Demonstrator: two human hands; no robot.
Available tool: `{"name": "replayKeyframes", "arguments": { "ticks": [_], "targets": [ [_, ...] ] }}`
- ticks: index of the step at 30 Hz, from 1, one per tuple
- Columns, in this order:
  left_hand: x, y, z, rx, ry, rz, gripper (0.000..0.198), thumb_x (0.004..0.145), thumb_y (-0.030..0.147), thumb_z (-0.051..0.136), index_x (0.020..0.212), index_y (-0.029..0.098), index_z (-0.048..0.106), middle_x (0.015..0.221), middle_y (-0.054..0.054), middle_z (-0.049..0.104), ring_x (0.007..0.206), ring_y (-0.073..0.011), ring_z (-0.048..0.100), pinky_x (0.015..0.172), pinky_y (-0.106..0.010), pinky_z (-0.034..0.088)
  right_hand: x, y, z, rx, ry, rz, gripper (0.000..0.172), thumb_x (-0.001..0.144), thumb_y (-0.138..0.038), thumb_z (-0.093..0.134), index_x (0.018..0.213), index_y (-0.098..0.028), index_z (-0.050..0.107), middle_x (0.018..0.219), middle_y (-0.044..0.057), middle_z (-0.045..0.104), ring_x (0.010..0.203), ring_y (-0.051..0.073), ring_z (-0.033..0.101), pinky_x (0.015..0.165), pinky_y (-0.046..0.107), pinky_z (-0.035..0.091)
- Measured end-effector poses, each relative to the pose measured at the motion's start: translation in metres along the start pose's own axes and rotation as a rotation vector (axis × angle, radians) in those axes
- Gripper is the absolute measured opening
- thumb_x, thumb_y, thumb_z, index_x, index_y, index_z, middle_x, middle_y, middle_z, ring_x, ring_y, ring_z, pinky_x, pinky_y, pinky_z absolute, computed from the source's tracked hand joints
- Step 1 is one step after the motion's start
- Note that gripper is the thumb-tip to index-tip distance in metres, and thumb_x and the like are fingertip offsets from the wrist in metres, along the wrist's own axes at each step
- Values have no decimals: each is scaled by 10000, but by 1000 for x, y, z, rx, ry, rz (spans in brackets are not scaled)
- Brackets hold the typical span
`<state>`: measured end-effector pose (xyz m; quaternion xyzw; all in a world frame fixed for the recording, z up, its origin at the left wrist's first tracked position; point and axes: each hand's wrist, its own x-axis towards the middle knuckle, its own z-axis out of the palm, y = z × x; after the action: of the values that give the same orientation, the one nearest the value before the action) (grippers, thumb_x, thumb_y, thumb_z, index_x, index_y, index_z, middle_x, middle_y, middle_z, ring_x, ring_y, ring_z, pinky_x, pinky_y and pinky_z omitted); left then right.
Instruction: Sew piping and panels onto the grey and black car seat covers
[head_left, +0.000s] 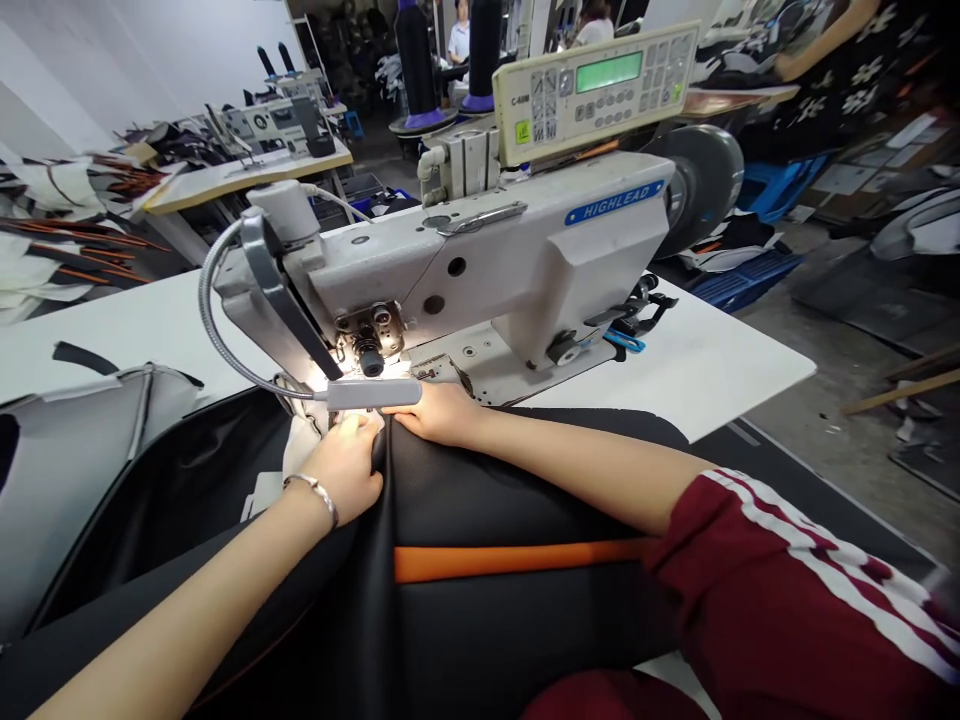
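Both my hands work at a black leatherette cover [480,490] with an orange stripe [517,558], under the head of a sewing machine [480,270]. My left hand [341,470], a bracelet at its wrist, is closed with bent fingers on the cover's folded edge, close to the needle area. Pale backing fabric [300,435] shows beside it. Flat on the cover to the right lies my right hand [446,412], fingers stretched toward the needle. A grey lamp [375,393] hides part of its fingers and the needle itself.
A control panel [600,90] sits atop the machine, with thread cones [420,70] behind. The white table [720,350] extends right. A grey and black piece [82,460] lies at left. Another sewing machine [274,125] stands farther back. At upper right is another person's arm [825,40].
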<state>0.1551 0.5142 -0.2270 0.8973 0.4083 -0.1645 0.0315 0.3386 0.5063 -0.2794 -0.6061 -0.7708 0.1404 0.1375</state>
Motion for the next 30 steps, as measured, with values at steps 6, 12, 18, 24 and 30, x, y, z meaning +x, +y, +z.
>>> {"name": "replayKeyframes", "arguments": {
  "ticks": [6, 12, 18, 24, 30],
  "targets": [
    [-72, -17, 45, 257, 365, -23, 572, 763, 133, 487, 1334, 92, 487, 1264, -211, 604, 1097, -342, 597, 936, -487, 443, -1, 0, -4, 6, -50, 27, 367, 993, -411, 400, 1299, -418, 602, 1343, 1, 559, 1039, 186, 610, 869, 292, 450],
    [-45, -117, 65, 197, 399, 101, 608, 748, 93, 449, 1355, 56, 431, 1307, -192, 586, 1234, -296, 541, 1137, -432, 323, -8, -23, 1, -17, -108, 71, 412, 987, -370, 359, 1342, -395, 567, 1229, 53, 615, 1007, 220, 617, 821, 330, 476],
    [-13, -96, -4, 189, 143, -89, 562, 808, 320, 488, 1340, 142, 506, 1247, -156, 616, 1138, -344, 587, 972, -469, 454, -21, -46, 6, -41, -75, 119, 424, 971, -307, 343, 1328, -293, 572, 1129, 126, 620, 950, 247, 635, 777, 367, 498],
    [-8, -17, -19, 166, 17, -1, 319, 694, 217, 519, 961, 174, 688, 1076, -131, 680, 1056, -317, 620, 901, -416, 492, -22, -47, 1, -38, -74, 98, 387, 969, -305, 363, 1268, -246, 601, 1128, 135, 623, 978, 260, 645, 809, 384, 515],
    [2, -17, -1, -114, -22, -3, 652, 664, 146, 466, 1314, 178, 518, 1235, -84, 659, 1134, -251, 623, 944, -349, 507, -20, -45, 0, -29, -114, 72, 387, 952, -286, 395, 1283, -226, 587, 1162, 138, 623, 991, 255, 649, 813, 374, 527]
  ]
}}
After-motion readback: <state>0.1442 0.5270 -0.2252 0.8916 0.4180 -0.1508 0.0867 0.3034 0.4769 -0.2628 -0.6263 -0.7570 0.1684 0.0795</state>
